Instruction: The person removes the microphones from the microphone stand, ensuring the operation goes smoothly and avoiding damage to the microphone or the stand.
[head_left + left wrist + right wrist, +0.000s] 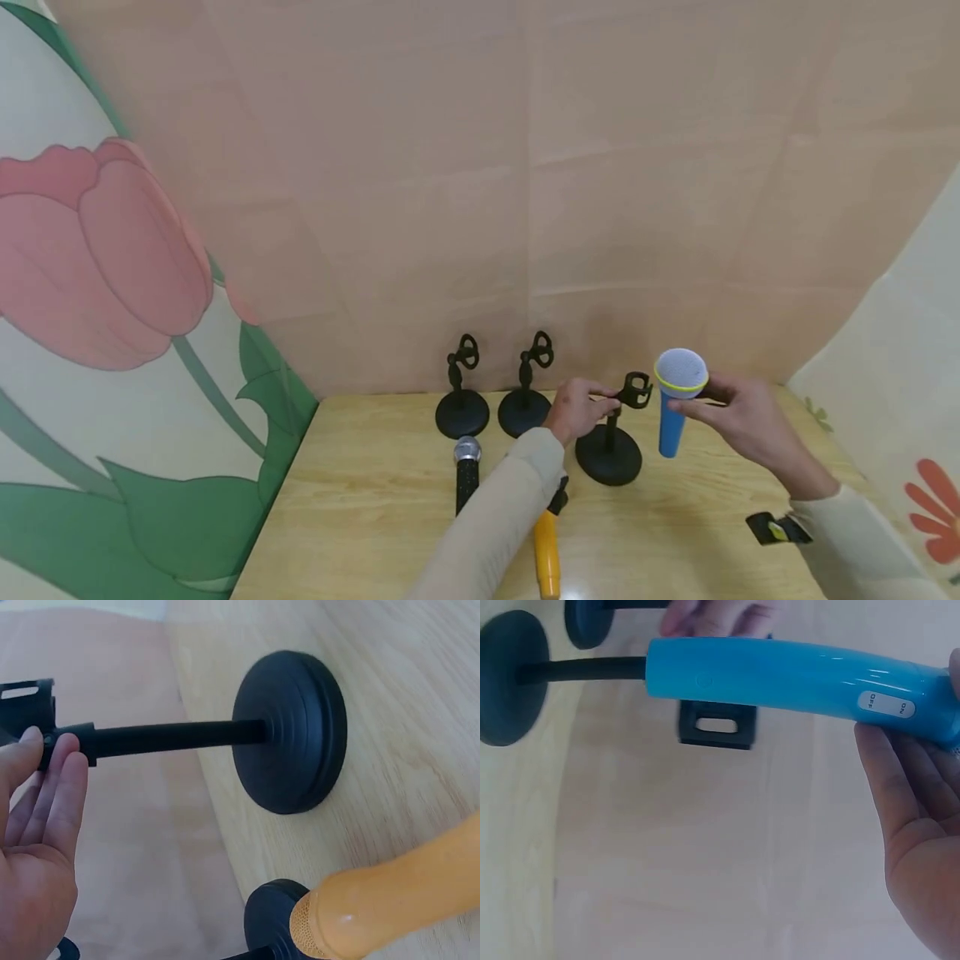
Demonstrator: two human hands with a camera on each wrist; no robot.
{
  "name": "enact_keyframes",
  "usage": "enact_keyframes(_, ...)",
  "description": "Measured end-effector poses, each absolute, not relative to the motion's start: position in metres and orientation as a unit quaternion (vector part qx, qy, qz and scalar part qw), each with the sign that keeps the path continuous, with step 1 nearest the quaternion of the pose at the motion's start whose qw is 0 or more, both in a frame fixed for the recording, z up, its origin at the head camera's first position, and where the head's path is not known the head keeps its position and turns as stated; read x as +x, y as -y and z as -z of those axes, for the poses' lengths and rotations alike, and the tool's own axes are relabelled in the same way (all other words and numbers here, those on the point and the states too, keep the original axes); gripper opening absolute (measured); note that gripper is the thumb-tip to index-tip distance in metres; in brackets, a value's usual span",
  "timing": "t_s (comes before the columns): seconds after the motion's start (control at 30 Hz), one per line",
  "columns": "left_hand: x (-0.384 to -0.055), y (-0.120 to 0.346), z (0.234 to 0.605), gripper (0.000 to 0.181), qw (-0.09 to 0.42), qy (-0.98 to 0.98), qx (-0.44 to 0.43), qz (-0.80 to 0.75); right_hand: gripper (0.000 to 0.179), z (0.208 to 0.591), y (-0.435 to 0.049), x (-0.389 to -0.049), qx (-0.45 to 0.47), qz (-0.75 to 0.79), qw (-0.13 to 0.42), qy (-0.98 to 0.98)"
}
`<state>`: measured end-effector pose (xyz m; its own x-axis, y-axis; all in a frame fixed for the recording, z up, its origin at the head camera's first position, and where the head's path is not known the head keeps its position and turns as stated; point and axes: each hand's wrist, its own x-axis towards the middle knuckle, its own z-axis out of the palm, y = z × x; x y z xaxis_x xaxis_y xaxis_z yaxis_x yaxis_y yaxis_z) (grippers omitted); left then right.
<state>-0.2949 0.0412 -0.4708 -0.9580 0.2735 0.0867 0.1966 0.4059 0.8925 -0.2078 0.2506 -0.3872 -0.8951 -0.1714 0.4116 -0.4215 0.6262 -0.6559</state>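
My left hand (pixel 574 410) pinches a black desktop microphone stand (pixel 609 458) just below its clip; in the left wrist view, thumb and fingertips meet at the top of the pole (pixel 172 737). The round base stands on the table. To the right, my right hand (pixel 753 419) holds a blue microphone (pixel 671 429) near its pale head, with the handle pointing down. The microphone is in the air beside the clip. The right wrist view shows an ON/OFF switch (pixel 886 704) on the handle, which partly hides the clip (pixel 718 726).
Two more black stands (pixel 461 414) (pixel 524 412) with bare clips stand at the back of the wooden table (pixel 352 492). A black microphone (pixel 467 479) with a silver head and an orange microphone (pixel 547 554) lie nearer the front, partly covered by the left arm. A pinkish sheet hangs behind.
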Motion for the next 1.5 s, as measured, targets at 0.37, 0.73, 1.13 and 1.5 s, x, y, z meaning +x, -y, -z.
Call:
enact_keyframes(0.37, -0.306, -0.048, 0.472, 0.012, 0.021, -0.792, 0.103, -0.602, 0.044, 0.421, -0.252, -0.196, 0.114, -0.391, 0.124, 0.905)
enact_keyframes(0.73, -0.329, -0.042, 0.467, 0.012, -0.011, -0.811, 0.112, -0.574, 0.046, 0.445, -0.246, -0.189, 0.096, -0.414, 0.1, 0.9)
enact_keyframes(1.13, -0.335, -0.043, 0.469, 0.016, -0.017, -0.839, 0.1, -0.535, 0.038, 0.471, -0.234, -0.189, 0.076, -0.426, 0.087, 0.897)
enact_keyframes(1.5, -0.34, -0.045, 0.464, 0.022, -0.04, -0.887, 0.129, -0.442, 0.042, 0.492, -0.225, -0.196, 0.075, -0.454, 0.052, 0.886)
